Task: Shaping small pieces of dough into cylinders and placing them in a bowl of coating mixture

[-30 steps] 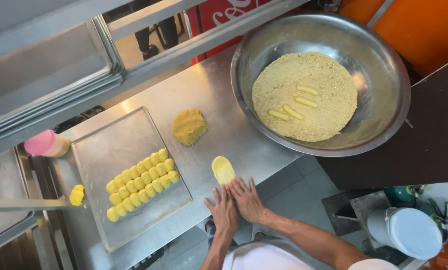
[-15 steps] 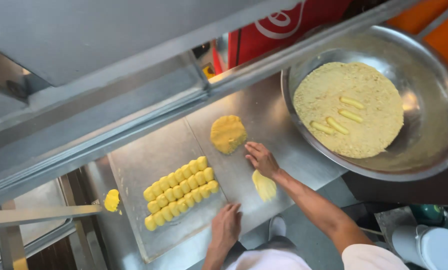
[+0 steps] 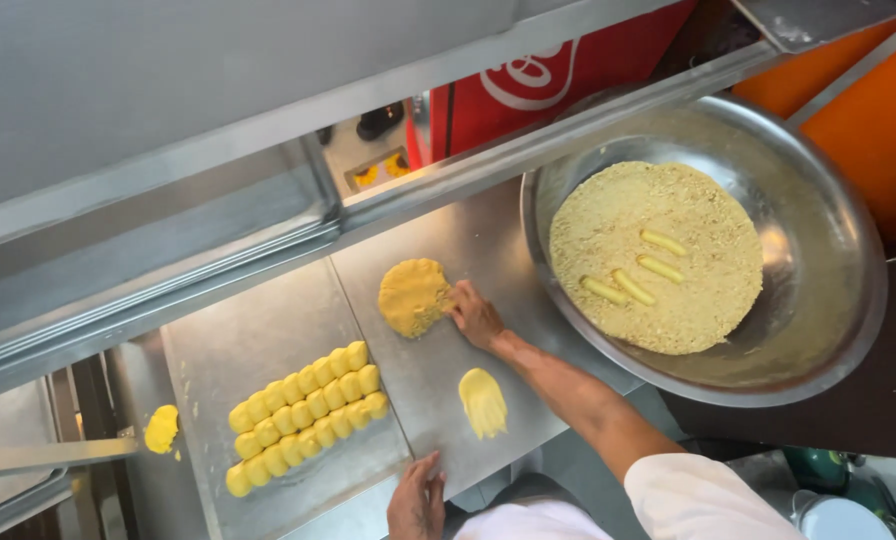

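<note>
Dough lump (image 3: 413,296) sits on the steel desk (image 3: 488,240), between the tray (image 3: 258,350) and the big bowl (image 3: 848,290). Right hand (image 3: 475,314) has moved up from the desk's near edge to the lump and now touches its right side, fingers curled against it; whether they pinch dough cannot be told. Left hand (image 3: 416,500) has dropped back to the tray's near rim, fingers together, flat, holding nothing. Flattened piece (image 3: 483,402) lies alone on the desk between the two hands. Rows of shaped pieces (image 3: 306,415) fill the tray. Judgement: more dough is being taken from the lump.
</note>
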